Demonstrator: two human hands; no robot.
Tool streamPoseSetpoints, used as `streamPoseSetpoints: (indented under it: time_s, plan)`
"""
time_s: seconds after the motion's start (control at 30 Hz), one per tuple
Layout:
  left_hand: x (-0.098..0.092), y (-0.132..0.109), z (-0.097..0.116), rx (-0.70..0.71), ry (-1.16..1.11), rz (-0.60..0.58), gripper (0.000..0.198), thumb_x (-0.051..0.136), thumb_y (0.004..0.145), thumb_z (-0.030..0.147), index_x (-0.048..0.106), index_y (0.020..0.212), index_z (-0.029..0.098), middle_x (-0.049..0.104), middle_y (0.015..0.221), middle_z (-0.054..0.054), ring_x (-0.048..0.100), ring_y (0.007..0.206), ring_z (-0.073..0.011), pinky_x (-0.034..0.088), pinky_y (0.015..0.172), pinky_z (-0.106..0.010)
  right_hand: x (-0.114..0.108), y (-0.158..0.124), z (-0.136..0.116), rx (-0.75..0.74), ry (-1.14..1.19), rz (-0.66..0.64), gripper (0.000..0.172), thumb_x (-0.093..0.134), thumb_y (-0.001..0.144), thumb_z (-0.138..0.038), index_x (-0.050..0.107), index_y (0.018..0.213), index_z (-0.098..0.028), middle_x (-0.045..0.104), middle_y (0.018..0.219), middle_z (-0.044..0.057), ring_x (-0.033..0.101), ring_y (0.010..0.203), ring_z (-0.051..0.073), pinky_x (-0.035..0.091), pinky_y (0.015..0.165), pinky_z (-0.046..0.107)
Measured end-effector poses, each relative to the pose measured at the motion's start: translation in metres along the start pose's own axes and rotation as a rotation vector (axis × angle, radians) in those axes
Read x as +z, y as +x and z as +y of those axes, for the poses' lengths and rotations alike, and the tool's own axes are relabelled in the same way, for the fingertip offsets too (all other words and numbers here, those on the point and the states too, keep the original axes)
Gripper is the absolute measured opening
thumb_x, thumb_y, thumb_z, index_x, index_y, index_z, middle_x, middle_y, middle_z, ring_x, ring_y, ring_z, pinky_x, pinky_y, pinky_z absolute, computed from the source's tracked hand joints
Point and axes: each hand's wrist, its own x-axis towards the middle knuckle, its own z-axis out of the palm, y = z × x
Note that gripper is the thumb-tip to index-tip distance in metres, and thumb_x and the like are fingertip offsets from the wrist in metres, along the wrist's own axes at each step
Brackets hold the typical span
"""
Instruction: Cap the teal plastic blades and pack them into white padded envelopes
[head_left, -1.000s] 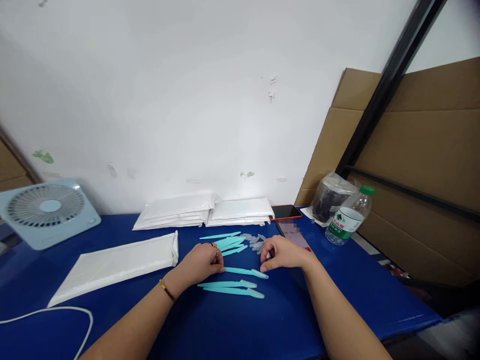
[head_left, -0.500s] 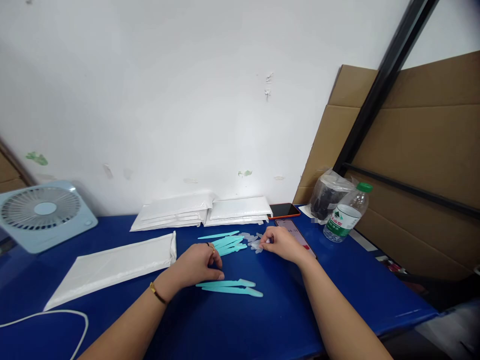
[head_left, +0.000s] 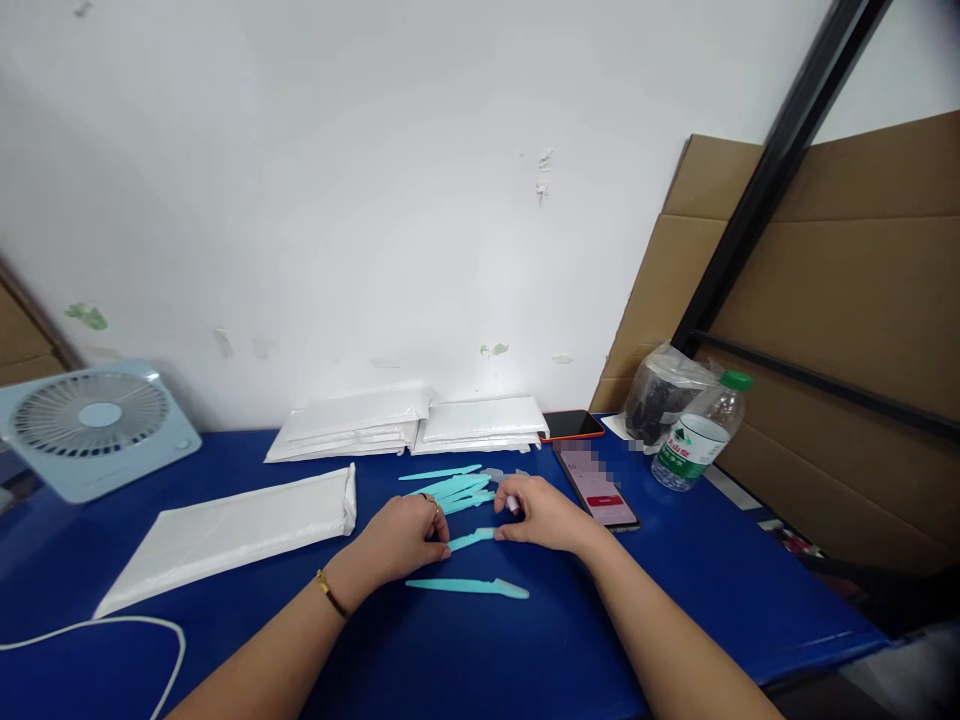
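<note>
One slim turquoise tool (head_left: 472, 539), set low over the table between my two hands, its narrow end to the left and its wider head to the right. One left hand (head_left: 401, 535), mine, thumb and fingers closed on the tool's narrow end; ring on a finger, gold-toned bracelet (head_left: 330, 593) at the wrist. One right hand (head_left: 551, 515), mine, thumb at the tool's head and apart from the index fingertip, the curled fingers closed around one small pale cap (head_left: 513, 504). One loose turquoise piece (head_left: 467, 587) of like shape, lying just nearer to me. One pile of turquoise pieces (head_left: 456, 490), overlapping, beyond my left fingers. Several translucent bits (head_left: 492, 474), beside that pile, partly hidden by my right hand. One phone (head_left: 604, 495), screen lit, right of that hand; a second, dark-screened phone (head_left: 574, 425) behind it. Two stacks of white packets (head_left: 352, 422), side by side near the wall; one single white packet (head_left: 232, 530), flat at left. One pale blue fan (head_left: 100, 412), far left. One green-capped bottle (head_left: 690, 448), far right. One blue table (head_left: 420, 660), under all.
</note>
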Motion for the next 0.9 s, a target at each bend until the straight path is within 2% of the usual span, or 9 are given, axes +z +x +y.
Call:
streamPoseSetpoints:
  time_s: [0.17,0.27,0.37,0.47,0.53,0.6,0.73,0.8,0.9]
  plan:
    - [-0.003,0.002,0.001,-0.030,0.063,0.037,0.015,0.055,0.073,0.033,0.066,0.072,0.023,0.061,0.074,0.001,0.054,0.066,-0.0135,0.034,0.057,-0.024,0.000,0.001,0.002,-0.037,0.025,-0.069,0.014,0.065,0.072,-0.033,0.065,0.073,-0.019,0.060,0.075,0.002,0.053,0.068,0.013,0.035,0.059,0.022]
    - [-0.009,0.004,-0.003,-0.090,0.117,0.103,0.014,0.053,0.075,0.031,0.065,0.073,0.023,0.061,0.077,0.000,0.056,0.071,-0.0150,0.035,0.062,-0.026,-0.004,0.002,0.010,0.021,-0.005,0.048,0.011,0.063,0.073,-0.029,0.065,0.070,-0.018,0.061,0.077,0.002,0.053,0.069,0.013,0.035,0.060,0.022]
    - [-0.014,0.001,-0.003,-0.155,0.117,0.159,0.020,0.056,0.072,0.036,0.064,0.085,0.023,0.060,0.084,-0.001,0.056,0.075,-0.0163,0.036,0.064,-0.026,-0.011,0.003,0.018,0.140,-0.037,0.166,0.013,0.063,0.071,-0.030,0.067,0.072,-0.018,0.062,0.079,0.003,0.053,0.068,0.014,0.036,0.059,0.023]
    - [-0.015,-0.006,0.006,-0.079,0.012,0.061,0.035,0.063,0.063,0.048,0.064,0.088,0.024,0.059,0.085,0.000,0.056,0.074,-0.0159,0.037,0.061,-0.024,-0.018,0.001,0.018,0.167,-0.006,0.202,0.015,0.061,0.072,-0.032,0.068,0.075,-0.018,0.063,0.078,0.002,0.052,0.064,0.013,0.036,0.057,0.023]
    - [-0.012,-0.011,0.014,-0.017,-0.052,-0.082,0.034,0.065,0.059,0.051,0.067,0.080,0.025,0.060,0.079,0.001,0.055,0.069,-0.0146,0.035,0.055,-0.023,-0.020,-0.002,0.014,0.130,0.052,0.139,0.017,0.061,0.073,-0.034,0.068,0.073,-0.018,0.063,0.074,0.002,0.050,0.060,0.012,0.035,0.055,0.022]
    - [-0.007,-0.014,0.019,-0.009,-0.071,-0.166,0.026,0.064,0.061,0.047,0.068,0.074,0.025,0.061,0.072,0.002,0.053,0.063,-0.0134,0.031,0.050,-0.024,-0.020,-0.006,0.009,0.085,0.119,-0.003,0.023,0.063,0.070,-0.040,0.069,0.073,-0.019,0.062,0.071,0.002,0.049,0.058,0.011,0.034,0.052,0.022]
    - [0.001,-0.010,0.017,-0.060,-0.054,-0.075,0.017,0.058,0.068,0.039,0.066,0.071,0.024,0.062,0.071,0.001,0.052,0.062,-0.0135,0.030,0.050,-0.024,-0.014,-0.009,-0.001,-0.008,0.169,-0.291,0.032,0.070,0.061,-0.049,0.071,0.074,-0.020,0.060,0.067,0.001,0.048,0.057,0.011,0.033,0.051,0.021]
    - [0.001,-0.007,0.011,-0.085,-0.058,-0.047,0.019,0.056,0.070,0.040,0.066,0.072,0.023,0.062,0.073,0.000,0.053,0.063,-0.0139,0.031,0.051,-0.024,-0.012,-0.008,-0.001,-0.028,0.171,-0.321,0.030,0.069,0.063,-0.048,0.071,0.074,-0.020,0.059,0.068,0.001,0.047,0.056,0.010,0.032,0.050,0.020]
    - [-0.003,-0.005,0.003,-0.093,-0.027,-0.039,0.019,0.055,0.072,0.039,0.065,0.072,0.023,0.061,0.074,0.000,0.055,0.066,-0.0151,0.035,0.055,-0.024,-0.015,-0.008,0.005,0.011,0.158,-0.260,0.027,0.066,0.067,-0.045,0.070,0.072,-0.019,0.060,0.068,0.001,0.048,0.056,0.010,0.033,0.051,0.020]
